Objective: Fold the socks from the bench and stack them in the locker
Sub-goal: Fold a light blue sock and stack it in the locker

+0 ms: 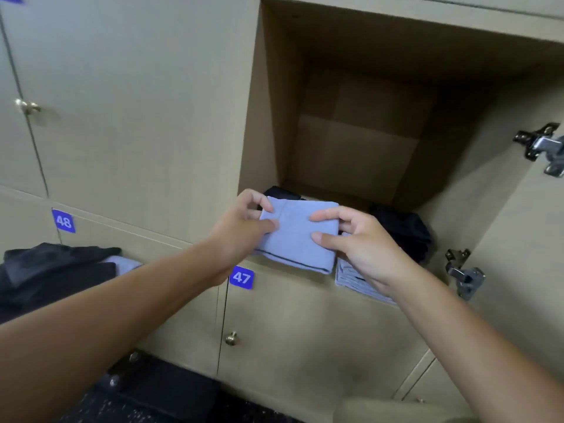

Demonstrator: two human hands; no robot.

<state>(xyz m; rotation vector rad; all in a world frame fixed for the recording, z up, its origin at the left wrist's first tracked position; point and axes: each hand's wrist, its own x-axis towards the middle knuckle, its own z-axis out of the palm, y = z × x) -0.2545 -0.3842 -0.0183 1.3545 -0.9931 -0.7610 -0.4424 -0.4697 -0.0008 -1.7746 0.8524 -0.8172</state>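
Observation:
A folded light blue sock (296, 236) hangs at the front edge of the open locker (360, 123), held between both hands. My left hand (244, 227) pinches its left edge, and my right hand (360, 242) pinches its right edge. Under my right hand lies a stack of folded light blue socks (351, 279) on the locker floor. Dark folded socks (403, 230) sit behind them at the right, and another dark one (279, 192) shows just behind the held sock. On the bench at the far left lies a heap of dark socks (55, 270) with a light blue one (125, 264) among them.
Closed locker doors surround the open one, with blue number tags 47 (241, 277) and 48 (63, 221) and brass knobs (232, 338). Metal hinges (543, 148) of the swung-open door stick out at the right. The back of the locker holds nothing.

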